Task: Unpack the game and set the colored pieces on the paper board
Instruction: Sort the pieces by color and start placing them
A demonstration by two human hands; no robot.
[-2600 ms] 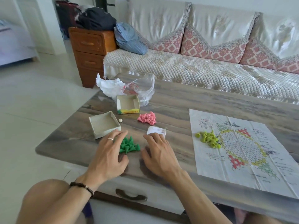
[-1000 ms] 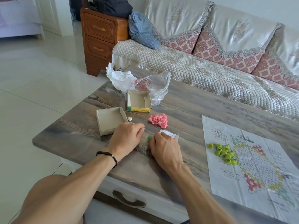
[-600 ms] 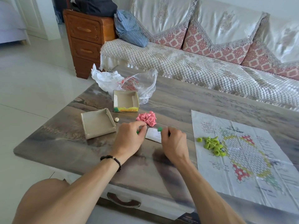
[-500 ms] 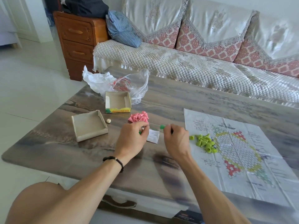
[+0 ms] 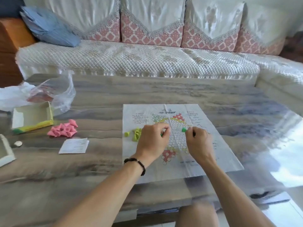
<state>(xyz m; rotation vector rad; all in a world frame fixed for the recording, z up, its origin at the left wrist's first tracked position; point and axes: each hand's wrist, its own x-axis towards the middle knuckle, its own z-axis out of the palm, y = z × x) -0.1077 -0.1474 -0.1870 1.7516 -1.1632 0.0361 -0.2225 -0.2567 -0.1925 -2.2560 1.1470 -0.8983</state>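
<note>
The paper board [image 5: 211,145] with its hexagon grid lies flat on the wooden table [image 5: 106,161]. Both my hands hover over its middle. My left hand [image 5: 153,140] is closed around green pieces, a bit of green showing at its fingers. My right hand [image 5: 197,141] is closed too, with a green piece [image 5: 184,129] poking out at the fingertips. A small heap of yellow-green pieces [image 5: 135,134] sits on the board's left edge, partly hidden by my left hand. Pink pieces [image 5: 64,129] lie in a pile on the table to the left.
A folded white leaflet [image 5: 73,145] lies between the pink pile and the board. An open box half [image 5: 31,117], a second box half [image 5: 5,153], a small white die [image 5: 17,143] and plastic bags [image 5: 49,94] are at far left. A sofa [image 5: 147,59] runs behind the table.
Both hands gathered the green pieces from the table and carried them right, over the paper board. The view swung right with them.
</note>
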